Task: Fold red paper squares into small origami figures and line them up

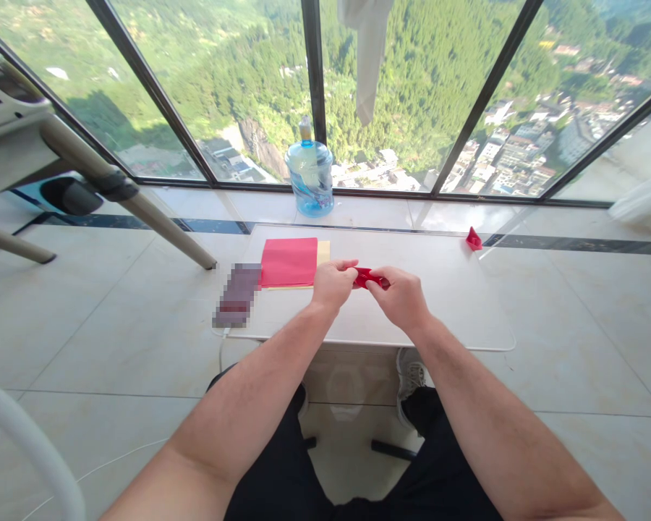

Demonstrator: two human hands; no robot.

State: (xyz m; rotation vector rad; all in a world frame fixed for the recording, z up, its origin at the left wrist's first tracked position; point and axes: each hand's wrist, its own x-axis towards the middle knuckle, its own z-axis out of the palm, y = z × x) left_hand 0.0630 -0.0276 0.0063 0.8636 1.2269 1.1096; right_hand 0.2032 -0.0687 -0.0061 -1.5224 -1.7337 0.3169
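A small piece of folded red paper [364, 276] is held above the middle of the low white table [445, 307]. My left hand [333, 281] pinches its left end, thumb and fingers closed. At the other end, my right hand [397, 293] grips it between thumb and fingers. The hands partly cover the paper, so its full shape is hidden. Left of my left hand lies a stack of red sheets [289, 262], with a yellow sheet [323, 252] showing beneath. A folded red paper boat [473, 239] sits at the table's far right corner.
A blurred-out phone-like device [239, 295] with a white cable [220, 351] lies at the table's left edge. Behind the table, a blue water jug [309, 179] stands by the window. Metal legs [166, 230] of some equipment rise at left; a white curved tube [30, 441] is nearer.
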